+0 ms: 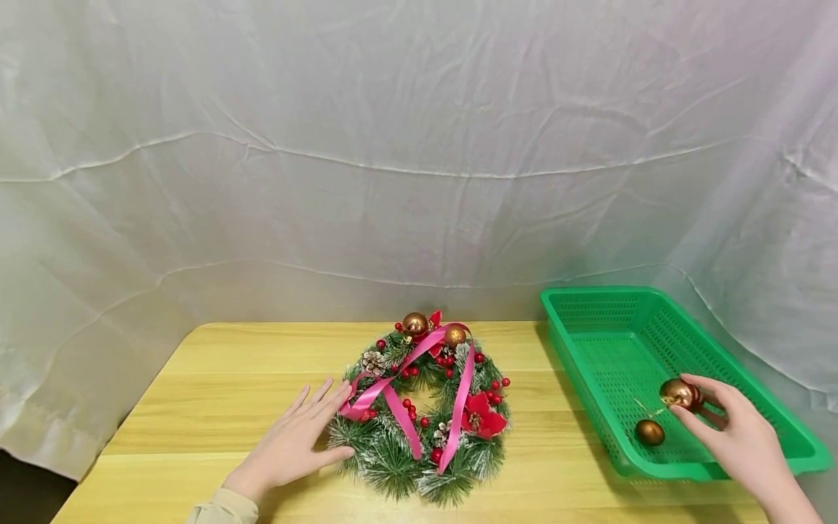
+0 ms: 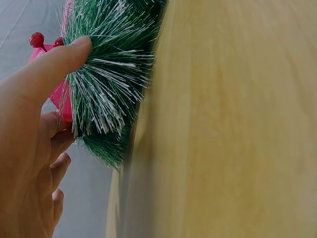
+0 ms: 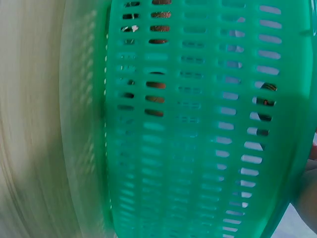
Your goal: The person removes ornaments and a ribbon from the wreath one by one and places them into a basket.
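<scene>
In the green basket (image 1: pixel 589 309) one bauble (image 1: pixel 650 432) lies; right hand (image 1: pixel 736 429) pinches another (image 1: pixel 678 393), seemingly stringed; flat left hand (image 1: pixel 294 440) touches wreath (image 1: pixel 425 407).

Bare worktop (image 1: pixel 216 393) left of my left hand (image 1: pixel 294 440), wide open, nothing to dodge there. Front strip along the near edge also free. The wreath (image 1: pixel 425 407) fills the middle; my left hand lies flat against its left rim, thumb in the needles, so no gap on that side. Between wreath and green basket (image 1: pixel 589 306) there's a bare lane, passable. Basket walls block a low sideways approach; entry is from above only. Inside, my right hand (image 1: pixel 740 437) pinches a bronze bauble (image 1: pixel 678 393), a second bauble (image 1: pixel 650 432) lies near the front wall; far half of the basket floor is free. Cloth backdrop (image 1: pixel 419 182) closes off the rear.
</scene>
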`<state>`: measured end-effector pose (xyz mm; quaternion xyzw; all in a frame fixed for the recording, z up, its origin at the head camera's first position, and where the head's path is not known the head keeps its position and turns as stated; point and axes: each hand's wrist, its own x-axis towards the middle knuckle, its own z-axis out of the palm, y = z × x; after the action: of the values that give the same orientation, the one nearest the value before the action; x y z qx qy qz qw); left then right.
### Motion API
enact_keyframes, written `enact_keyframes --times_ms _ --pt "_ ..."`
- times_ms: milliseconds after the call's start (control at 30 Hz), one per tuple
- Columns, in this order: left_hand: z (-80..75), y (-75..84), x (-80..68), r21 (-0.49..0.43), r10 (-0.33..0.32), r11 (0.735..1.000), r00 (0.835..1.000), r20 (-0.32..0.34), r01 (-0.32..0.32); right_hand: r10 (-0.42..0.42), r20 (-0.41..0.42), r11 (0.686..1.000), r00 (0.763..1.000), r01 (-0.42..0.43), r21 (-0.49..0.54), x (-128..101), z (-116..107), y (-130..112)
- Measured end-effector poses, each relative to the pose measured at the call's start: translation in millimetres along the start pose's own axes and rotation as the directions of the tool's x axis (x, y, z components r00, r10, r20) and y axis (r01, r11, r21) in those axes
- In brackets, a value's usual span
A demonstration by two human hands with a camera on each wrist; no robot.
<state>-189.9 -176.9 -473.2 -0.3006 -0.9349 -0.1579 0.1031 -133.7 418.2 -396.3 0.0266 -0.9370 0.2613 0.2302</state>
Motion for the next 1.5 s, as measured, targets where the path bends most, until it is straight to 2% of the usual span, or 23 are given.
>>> enact_keyframes --times_ms 167,400,633,833,1100,1200,1500 --pt "-0.5 0.6 -0.4 -0.008 -0.005 1.0 1.0 0.001 0.005 0.039 0.042 0.999 0.998 -0.039 0.002 -2 -1 6" --pt "-0.3 1.0 -0.8 -0.008 -0.005 1.0 1.0 -0.003 0.005 0.053 0.085 0.998 0.995 -0.055 0.019 -1 -2 13" --pt "-0.7 1.6 -0.8 -0.014 -0.007 1.0 1.0 -0.001 0.007 0.082 0.144 0.996 0.986 -0.077 -0.044 4 -5 23" --pt "-0.3 1.5 -0.5 -0.022 -0.008 1.0 1.0 -0.001 0.008 0.121 0.189 0.992 0.975 -0.113 -0.055 8 -6 32" --pt "0.4 0.9 -0.6 -0.019 -0.001 1.0 1.0 -0.006 0.001 0.224 0.286 0.973 0.932 -0.201 -0.109 16 -10 37" --pt "0.7 0.7 -0.5 -0.014 -0.001 1.0 1.0 -0.008 0.001 0.237 0.293 0.97 0.926 -0.206 -0.133 18 -10 38" --pt "-1.3 2.3 -1.1 -0.022 -0.011 1.0 1.0 0.0 0.011 0.22 0.268 0.967 0.938 -0.173 -0.188 19 -12 42"
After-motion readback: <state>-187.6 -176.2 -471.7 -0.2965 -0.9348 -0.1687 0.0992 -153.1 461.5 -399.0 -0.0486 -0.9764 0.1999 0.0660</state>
